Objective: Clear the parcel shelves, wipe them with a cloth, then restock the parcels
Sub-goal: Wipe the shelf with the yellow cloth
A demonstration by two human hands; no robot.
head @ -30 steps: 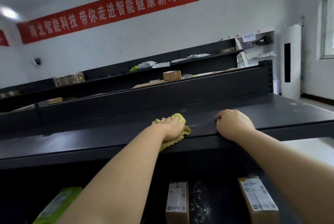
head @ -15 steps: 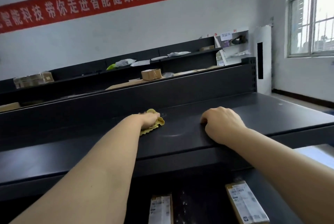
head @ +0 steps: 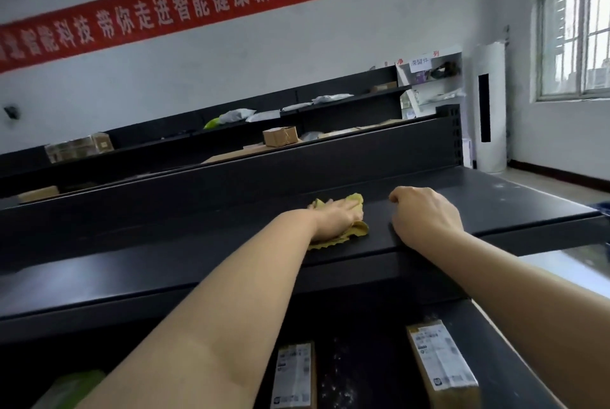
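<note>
One yellow scallop-edged cloth (head: 357,230) lies flat on the black metal top shelf (head: 495,197) — the left hand (head: 336,218) is spread over it, fingers straight, pressing down. Just beside it the right hand (head: 425,217) rests on bare shelf, curled in a loose fist, holding nothing. Below, the dark lower shelf (head: 346,372) holds a labelled brown cardboard parcel (head: 293,375), a second brown labelled box (head: 442,365) to its right — and a green packet (head: 69,389) far left.
</note>
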